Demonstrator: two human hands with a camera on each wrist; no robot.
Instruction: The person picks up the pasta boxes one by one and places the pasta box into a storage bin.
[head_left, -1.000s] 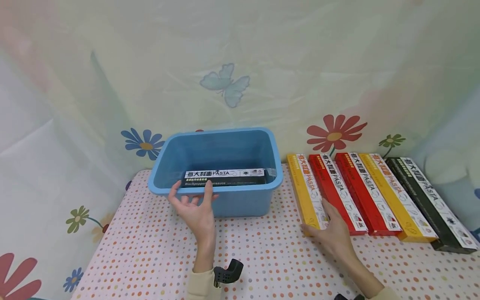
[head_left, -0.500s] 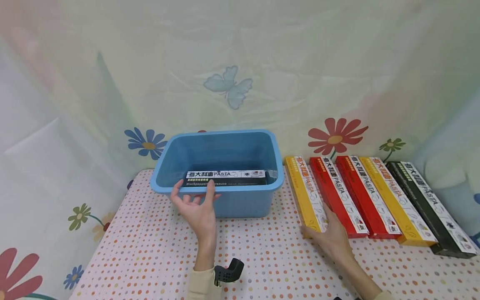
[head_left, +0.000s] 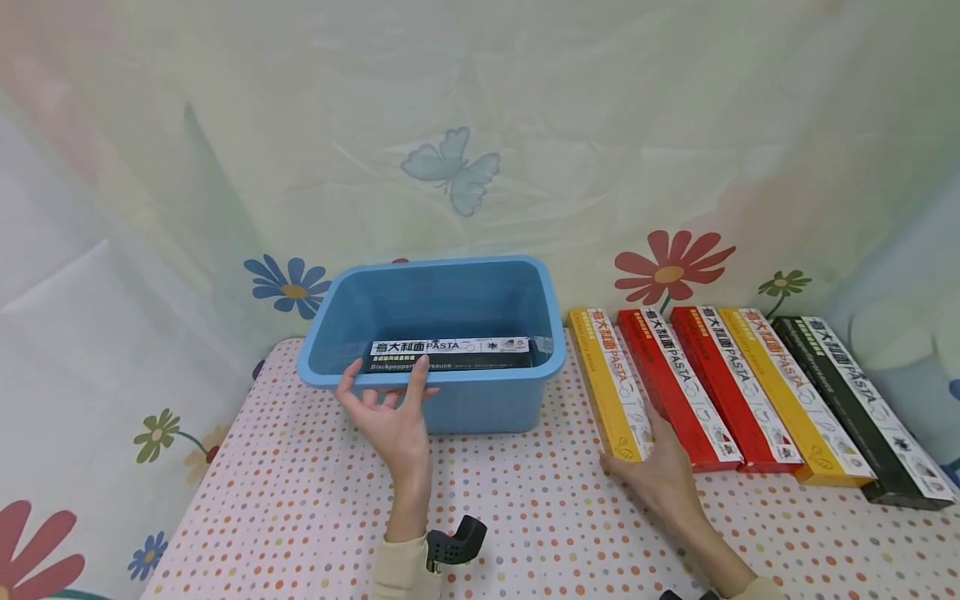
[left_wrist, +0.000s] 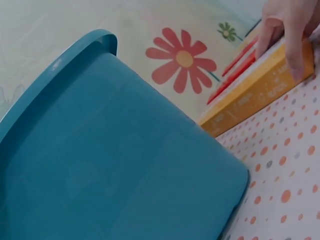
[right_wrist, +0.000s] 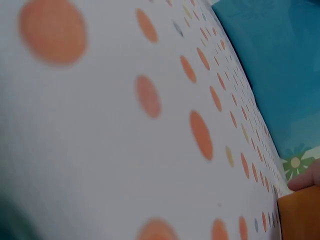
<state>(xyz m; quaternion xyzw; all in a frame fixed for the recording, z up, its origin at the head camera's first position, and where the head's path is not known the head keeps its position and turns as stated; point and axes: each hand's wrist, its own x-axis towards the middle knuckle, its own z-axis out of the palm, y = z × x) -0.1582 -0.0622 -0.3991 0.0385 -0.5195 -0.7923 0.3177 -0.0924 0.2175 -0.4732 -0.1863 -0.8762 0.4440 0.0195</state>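
Note:
My left hand (head_left: 393,433) holds the front rim of the blue plastic bin (head_left: 480,408), with the thumb up over the edge and some fingers bent beneath it. Inside the bin lies a black pasta box (head_left: 450,360), label up. To the right, my right hand (head_left: 660,467) grips the near end of a yellow pasta box (head_left: 606,383), thumb on its left side and fingers on the other. The left wrist view shows that yellow box (left_wrist: 250,102) held from above near the table. Only its orange-yellow corner (right_wrist: 302,212) and a fingertip show in the right wrist view.
Right of the held box lie two red pasta boxes (head_left: 675,392), another yellow one (head_left: 795,396) and a black one (head_left: 862,412), side by side. A dotted cloth (head_left: 525,517) covers the table. A flowered curtain (head_left: 525,167) hangs behind.
The held yellow box has shifted slightly left at its far end, and the near end of the first red box has slid a little right. The left hand stays at the rim.

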